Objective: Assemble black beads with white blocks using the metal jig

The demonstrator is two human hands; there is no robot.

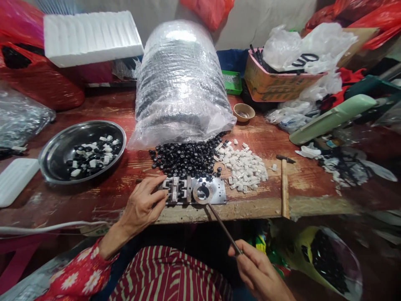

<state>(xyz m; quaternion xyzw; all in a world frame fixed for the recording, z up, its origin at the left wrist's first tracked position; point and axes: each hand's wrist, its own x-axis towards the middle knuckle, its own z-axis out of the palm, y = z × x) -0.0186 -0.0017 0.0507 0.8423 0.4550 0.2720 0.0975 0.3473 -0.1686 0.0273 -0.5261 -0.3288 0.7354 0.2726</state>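
Note:
My left hand (142,202) rests at the left end of a metal jig (219,190) on the table's front edge. Its fingers are apart, with the tips touching the jig beside small white and black parts (175,188) set in it. A round metal ring (205,193) lies on the jig's right half, with a dark hole in the middle. My right hand (258,267) is closed around a thin metal rod (224,228), whose far end reaches the ring's lower rim. Behind the jig are heaped small black wheels (184,159) and white plastic pieces (246,167).
A steel bowl (46,167) with mixed black and white pieces stands left. A hammer (284,188) lies at right. Behind the heaps sits a large clear plastic bag (184,83). A small bowl (243,112) and a pink-rimmed box (266,81) stand farther back. An open sack (351,259) is below right.

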